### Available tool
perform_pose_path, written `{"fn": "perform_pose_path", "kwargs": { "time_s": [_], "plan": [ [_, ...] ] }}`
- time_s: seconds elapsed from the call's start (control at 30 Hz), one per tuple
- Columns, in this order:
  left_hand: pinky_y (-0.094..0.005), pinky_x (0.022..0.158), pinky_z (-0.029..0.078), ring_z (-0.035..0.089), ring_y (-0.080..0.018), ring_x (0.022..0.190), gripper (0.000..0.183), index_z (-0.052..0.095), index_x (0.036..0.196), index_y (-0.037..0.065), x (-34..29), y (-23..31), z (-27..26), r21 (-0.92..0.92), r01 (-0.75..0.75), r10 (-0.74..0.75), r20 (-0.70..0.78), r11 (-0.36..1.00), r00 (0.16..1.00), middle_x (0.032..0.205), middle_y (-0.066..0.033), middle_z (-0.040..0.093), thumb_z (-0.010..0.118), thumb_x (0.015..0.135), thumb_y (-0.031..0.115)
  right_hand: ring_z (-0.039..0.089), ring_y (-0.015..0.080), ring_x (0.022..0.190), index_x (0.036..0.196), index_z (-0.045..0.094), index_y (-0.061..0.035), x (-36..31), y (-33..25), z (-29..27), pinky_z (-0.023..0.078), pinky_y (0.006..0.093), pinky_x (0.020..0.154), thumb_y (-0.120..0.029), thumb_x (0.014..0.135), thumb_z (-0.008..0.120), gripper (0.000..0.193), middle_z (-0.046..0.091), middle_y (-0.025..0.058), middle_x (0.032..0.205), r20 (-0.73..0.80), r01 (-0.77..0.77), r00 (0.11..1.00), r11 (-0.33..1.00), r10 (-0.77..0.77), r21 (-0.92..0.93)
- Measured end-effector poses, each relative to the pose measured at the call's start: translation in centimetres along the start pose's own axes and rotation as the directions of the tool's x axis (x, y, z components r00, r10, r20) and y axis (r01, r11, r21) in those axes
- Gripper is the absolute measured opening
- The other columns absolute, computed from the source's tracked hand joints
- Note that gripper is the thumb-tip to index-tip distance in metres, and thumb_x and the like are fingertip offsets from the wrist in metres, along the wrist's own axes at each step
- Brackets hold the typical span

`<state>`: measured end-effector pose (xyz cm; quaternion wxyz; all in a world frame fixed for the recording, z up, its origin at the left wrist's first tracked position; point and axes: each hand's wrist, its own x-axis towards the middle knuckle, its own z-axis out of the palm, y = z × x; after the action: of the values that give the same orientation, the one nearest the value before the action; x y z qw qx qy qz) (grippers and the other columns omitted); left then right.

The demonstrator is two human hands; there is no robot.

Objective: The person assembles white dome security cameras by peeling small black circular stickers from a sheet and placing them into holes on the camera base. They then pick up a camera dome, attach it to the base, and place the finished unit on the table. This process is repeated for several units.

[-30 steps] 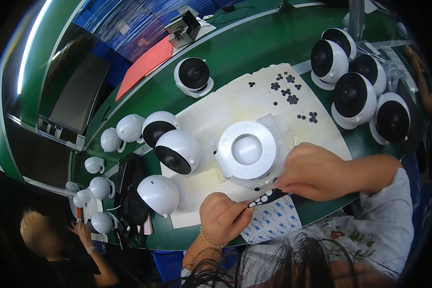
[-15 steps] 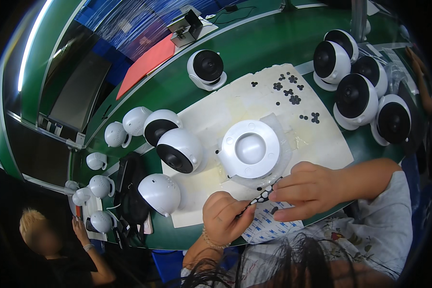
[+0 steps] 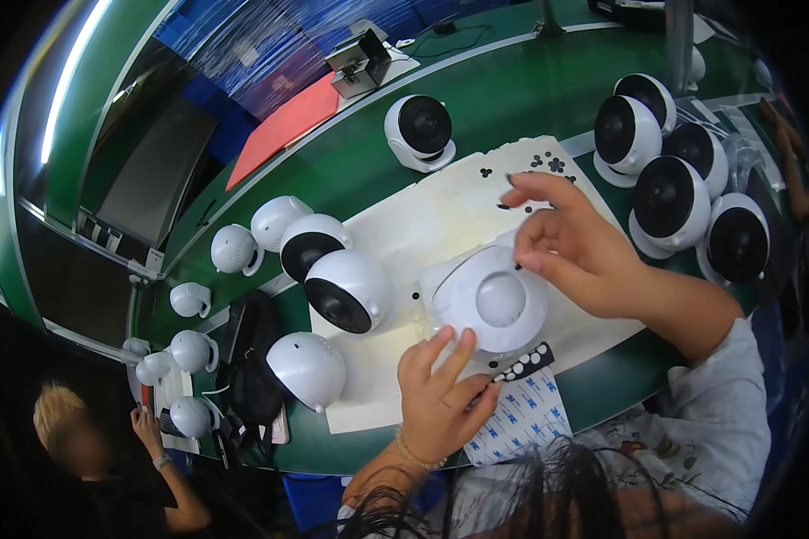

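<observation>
A white round base (image 3: 523,332) with a shallow hollow in its middle lies on clear plastic wrap. My left hand (image 3: 440,395) pinches a black strip (image 3: 535,359) with white round spots between thumb and finger. Two of its raised fingertips are at the base's near left edge. Over the base's far right side hovers my right hand (image 3: 575,247), its fingers curled and partly spread. Small black round pads (image 3: 518,266) show at its fingertips; how each one is held is hard to make out. Beneath the strip is a white sheet with blue print (image 3: 526,422).
Several white ball-shaped cameras with black fronts stand left (image 3: 342,292), at the back (image 3: 422,126) and right (image 3: 665,202). Black pads (image 3: 555,165) lie in clusters on the cream sheet (image 3: 395,216). A black bag (image 3: 250,359) lies left; another person (image 3: 90,449) sits beyond.
My right hand has left the strip and moved up and away, over the base. The left hand still holds the strip, its fingers now stretched toward the base, which looks tilted.
</observation>
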<state>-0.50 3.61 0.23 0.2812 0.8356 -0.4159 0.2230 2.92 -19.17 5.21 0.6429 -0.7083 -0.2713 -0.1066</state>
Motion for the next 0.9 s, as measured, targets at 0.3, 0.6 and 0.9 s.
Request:
{"fn": "perform_pose_path", "kwargs": {
  "time_s": [0.3, 0.6, 0.9],
  "plan": [
    [-0.0425, 0.092, 0.028, 0.042, -0.0231, 0.114, 0.014, 0.061, 0.074, 0.012, -0.1, 0.0, 0.2, 0.036, 0.071, -0.073, 0.042, 0.997, 0.996, 0.121, -0.0041, 0.052, 0.07, 0.065, 0.017, 0.051, 0.0104, 0.08, 0.132, 0.026, -0.0089, 1.1, 1.8, -0.1, 0.042, 0.0228, 0.071, 0.008, 0.078, 0.045, 0.06, 0.042, 0.0117, 0.114, 0.037, -0.033, 0.999, 0.998, 0.035, -0.05],
    [-0.0436, 0.091, 0.029, 0.042, -0.0243, 0.114, 0.015, 0.061, 0.074, 0.012, 0.1, 0.2, 0.0, 0.031, 0.079, -0.081, 0.067, 0.996, 0.994, 0.121, -0.0045, 0.052, 0.071, 0.064, 0.016, 0.054, 0.0115, 0.081, 0.131, 0.022, -0.0064, 0.9, 1.9, -0.8, 0.041, 0.0237, 0.073, 0.006, 0.08, 0.049, 0.059, 0.043, 0.0144, 0.11, 0.106, 0.024, 0.994, 0.985, -0.006, -0.172],
    [-0.0432, 0.091, 0.03, 0.041, -0.0267, 0.116, 0.015, 0.062, 0.073, 0.01, 0.3, 0.1, 0.2, 0.024, 0.079, -0.08, 0.062, 0.997, 0.995, 0.122, -0.0067, 0.05, 0.071, 0.062, 0.014, 0.056, 0.0221, 0.091, 0.125, 0.039, -0.0114, 0.7, 1.4, -0.6, 0.038, 0.037, 0.083, -0.002, 0.076, 0.054, 0.052, 0.059, 0.0054, 0.092, 0.209, 0.436, 0.87, 0.502, -0.446, -0.747]
  ]
}}
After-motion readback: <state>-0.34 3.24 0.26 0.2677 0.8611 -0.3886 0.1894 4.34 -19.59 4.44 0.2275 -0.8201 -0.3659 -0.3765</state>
